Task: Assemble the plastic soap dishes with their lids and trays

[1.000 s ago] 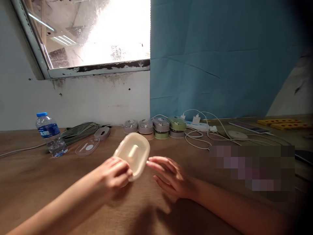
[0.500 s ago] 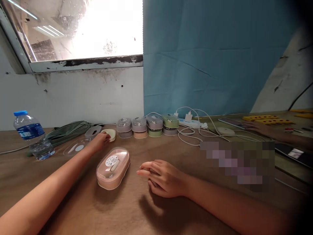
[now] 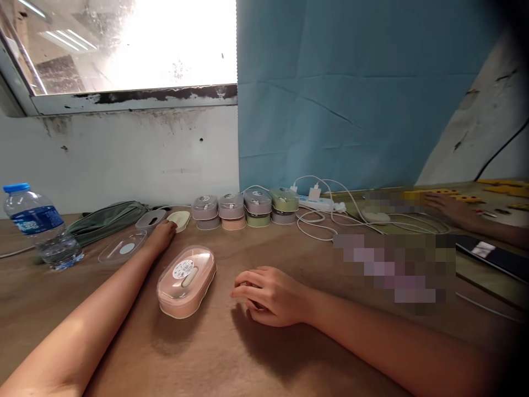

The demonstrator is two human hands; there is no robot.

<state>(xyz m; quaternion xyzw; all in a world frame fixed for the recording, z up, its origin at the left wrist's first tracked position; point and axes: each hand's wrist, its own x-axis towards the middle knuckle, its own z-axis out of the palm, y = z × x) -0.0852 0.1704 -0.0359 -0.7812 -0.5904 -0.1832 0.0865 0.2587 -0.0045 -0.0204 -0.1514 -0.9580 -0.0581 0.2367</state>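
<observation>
Tabletop (image 3: 136,361): bears every item. Row of stacked boxes (image 3: 257,205): ranged along the back, presumably to stay out of the hands' way. Pink box (image 3: 192,275): set in front, just left of the right hand (image 3: 273,296), likely for easy reach. Right grip: released, fingers loosely curled, apart from the box. Left hand (image 3: 162,234): at the edge of the cream piece (image 3: 182,219), beside the grey slotted piece (image 3: 147,221); whether it grasps cannot be told.
</observation>
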